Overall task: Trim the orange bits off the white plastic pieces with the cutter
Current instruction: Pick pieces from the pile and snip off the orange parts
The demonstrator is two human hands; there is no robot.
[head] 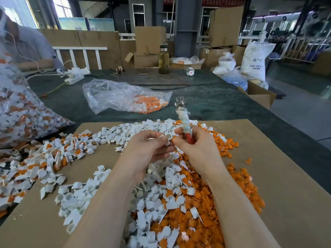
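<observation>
Desk [206, 102]: dark green surface, runs from the near edge to the cardboard boxes at 12 o'clock. Cardboard sheet [279, 158]: brown, flat on the desk, fills the lower half of the view. Heap of white plastic pieces [75, 196]: spread over the sheet from 9 o'clock through the centre. Heap of loose orange bits [240, 187]: on the sheet from 3 to 5 o'clock, mingling with the white pieces at its left edge. Large clear bag [19, 111]: at 9 o'clock, full of white-and-orange parts. Smaller clear bag [125, 95]: at 11 o'clock beyond the sheet, mostly slack, orange bits gathered at its right end. White resin sack [254, 58]: at 2 o'clock, off the desk. Glass bottle [163, 58]: upright at 12 o'clock on the far desk. Left hand [145, 149]: centre, fingers curled, pinching one white piece [167, 138] above the heaps. Right hand [198, 149]: just right of it, closed round the cutter [184, 120], red grip in the palm, cloth-wrapped shank and metal head pointing to 12 o'clock. Whether the right fingertips also touch the held piece is unclear. Phone [142, 71]: flat near the bottle.
</observation>
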